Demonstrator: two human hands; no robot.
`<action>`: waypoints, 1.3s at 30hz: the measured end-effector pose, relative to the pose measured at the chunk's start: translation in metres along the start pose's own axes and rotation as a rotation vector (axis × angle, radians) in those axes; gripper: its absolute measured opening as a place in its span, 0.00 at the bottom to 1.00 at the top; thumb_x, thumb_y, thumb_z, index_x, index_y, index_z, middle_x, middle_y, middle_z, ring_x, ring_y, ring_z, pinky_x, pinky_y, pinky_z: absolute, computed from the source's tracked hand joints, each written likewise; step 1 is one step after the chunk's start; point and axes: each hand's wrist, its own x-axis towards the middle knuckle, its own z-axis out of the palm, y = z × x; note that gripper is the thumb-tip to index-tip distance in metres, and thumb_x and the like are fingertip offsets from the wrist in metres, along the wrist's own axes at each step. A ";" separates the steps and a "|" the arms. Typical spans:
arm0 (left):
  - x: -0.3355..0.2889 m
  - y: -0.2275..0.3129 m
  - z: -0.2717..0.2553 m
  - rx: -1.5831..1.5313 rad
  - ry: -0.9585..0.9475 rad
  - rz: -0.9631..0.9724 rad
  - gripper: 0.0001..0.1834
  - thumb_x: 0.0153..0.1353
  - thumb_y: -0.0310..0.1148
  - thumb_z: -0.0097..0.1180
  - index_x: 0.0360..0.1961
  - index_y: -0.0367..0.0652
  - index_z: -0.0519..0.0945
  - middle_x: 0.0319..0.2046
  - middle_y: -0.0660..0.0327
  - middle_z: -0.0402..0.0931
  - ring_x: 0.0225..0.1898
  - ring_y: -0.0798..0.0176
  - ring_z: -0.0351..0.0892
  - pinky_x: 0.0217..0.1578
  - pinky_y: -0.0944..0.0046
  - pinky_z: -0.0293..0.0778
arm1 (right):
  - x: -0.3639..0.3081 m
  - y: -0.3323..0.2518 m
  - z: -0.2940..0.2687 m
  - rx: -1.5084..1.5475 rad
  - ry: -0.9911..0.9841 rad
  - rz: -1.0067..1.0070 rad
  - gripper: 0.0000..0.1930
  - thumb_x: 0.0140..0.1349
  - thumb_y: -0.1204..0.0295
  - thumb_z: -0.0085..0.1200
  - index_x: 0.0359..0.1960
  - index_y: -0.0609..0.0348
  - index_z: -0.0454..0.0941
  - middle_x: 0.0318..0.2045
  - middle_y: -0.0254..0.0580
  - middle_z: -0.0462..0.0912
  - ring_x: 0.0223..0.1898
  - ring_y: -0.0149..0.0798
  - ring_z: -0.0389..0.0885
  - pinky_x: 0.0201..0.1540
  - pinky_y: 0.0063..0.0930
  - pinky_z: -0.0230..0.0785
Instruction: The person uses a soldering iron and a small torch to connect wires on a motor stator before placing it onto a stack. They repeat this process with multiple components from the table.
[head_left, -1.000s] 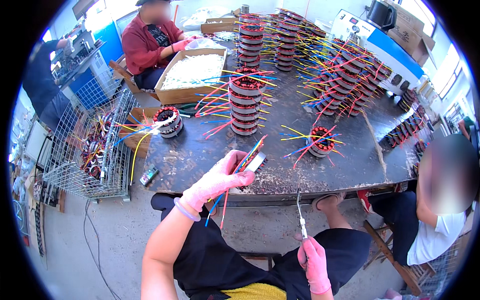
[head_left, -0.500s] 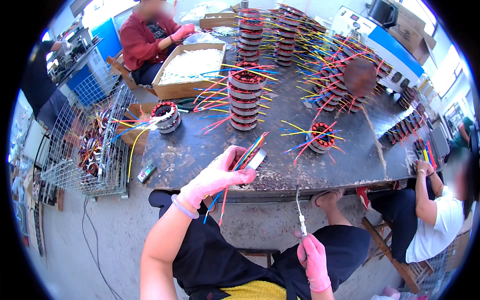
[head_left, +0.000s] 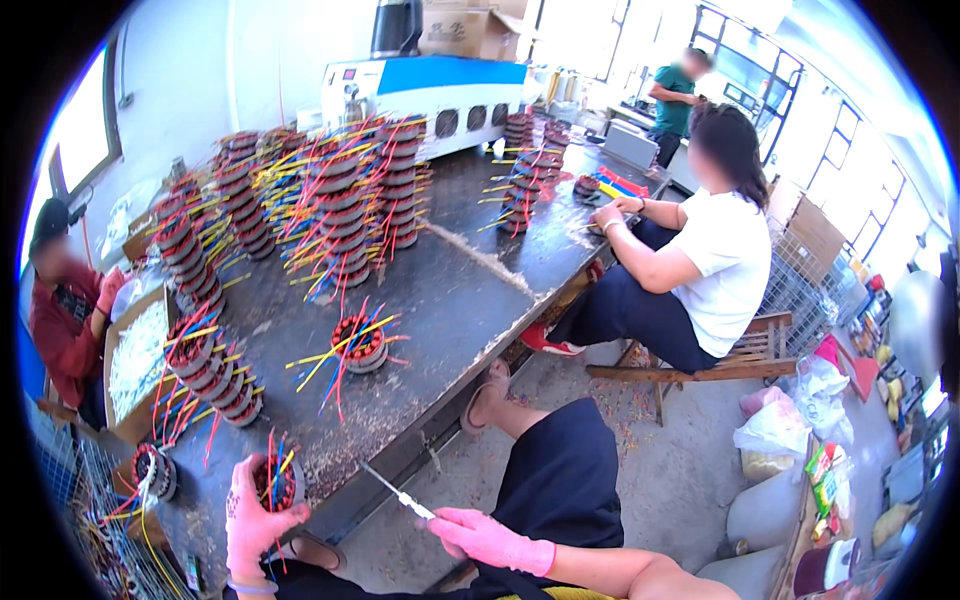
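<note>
Pink gloves cover both of my hands. At the table's near edge, my left hand (head_left: 248, 522) is closed round a stator (head_left: 284, 484), a ring of red windings with red, blue and yellow wire ends standing out of it. Whether the stator rests on the tabletop or is just above it, I cannot tell. To the right, my right hand (head_left: 488, 538) grips a thin metal-rod tool with a white section (head_left: 402, 497); its tip points toward the table edge. Another stator (head_left: 360, 345) lies alone further in, its wires spread out.
Stators stand in a leaning stack (head_left: 215, 375) and taller stacks (head_left: 340, 215) on the dark table (head_left: 450, 300). A single stator (head_left: 155, 472) sits at the left, near a cardboard box of white pieces (head_left: 138, 360). A seated co-worker (head_left: 690, 240) works at right; another person (head_left: 70, 320) sits far left.
My view has swung to the right. The stator in my left hand was tilted on its side with wires hanging down; now its wires point up. The tool stays in my right hand.
</note>
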 end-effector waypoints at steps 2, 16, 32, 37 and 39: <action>0.002 0.000 0.002 0.145 -0.021 0.064 0.50 0.27 0.36 0.81 0.56 0.37 0.70 0.46 0.52 0.74 0.48 0.48 0.77 0.52 0.53 0.74 | -0.003 0.001 0.001 0.041 -0.007 0.004 0.23 0.75 0.53 0.44 0.55 0.59 0.77 0.22 0.25 0.68 0.24 0.22 0.65 0.30 0.22 0.61; 0.002 -0.020 0.002 0.374 -0.150 0.115 0.56 0.25 0.42 0.79 0.62 0.40 0.67 0.54 0.52 0.70 0.58 0.44 0.68 0.63 0.49 0.63 | -0.001 -0.004 0.007 -0.057 -0.032 -0.033 0.20 0.75 0.52 0.43 0.42 0.58 0.74 0.20 0.26 0.68 0.24 0.24 0.65 0.30 0.24 0.60; -0.004 -0.015 0.009 0.386 -0.092 0.043 0.60 0.28 0.44 0.79 0.66 0.37 0.64 0.58 0.49 0.67 0.59 0.43 0.69 0.61 0.49 0.66 | -0.001 -0.001 0.007 -0.055 -0.039 -0.024 0.21 0.75 0.51 0.43 0.43 0.58 0.74 0.20 0.27 0.68 0.24 0.24 0.64 0.30 0.24 0.59; -0.001 -0.013 0.019 0.450 -0.071 0.083 0.58 0.27 0.44 0.78 0.64 0.37 0.67 0.57 0.49 0.68 0.57 0.43 0.70 0.60 0.48 0.66 | -0.002 -0.003 -0.001 -0.027 -0.046 0.012 0.21 0.75 0.52 0.43 0.45 0.58 0.75 0.20 0.27 0.68 0.24 0.24 0.64 0.30 0.24 0.60; -0.001 -0.010 0.019 0.444 -0.076 0.071 0.56 0.28 0.44 0.78 0.63 0.38 0.68 0.56 0.49 0.69 0.56 0.42 0.70 0.60 0.48 0.66 | -0.001 -0.002 -0.002 -0.014 -0.053 0.003 0.20 0.75 0.52 0.43 0.46 0.58 0.75 0.20 0.27 0.69 0.24 0.24 0.64 0.30 0.23 0.60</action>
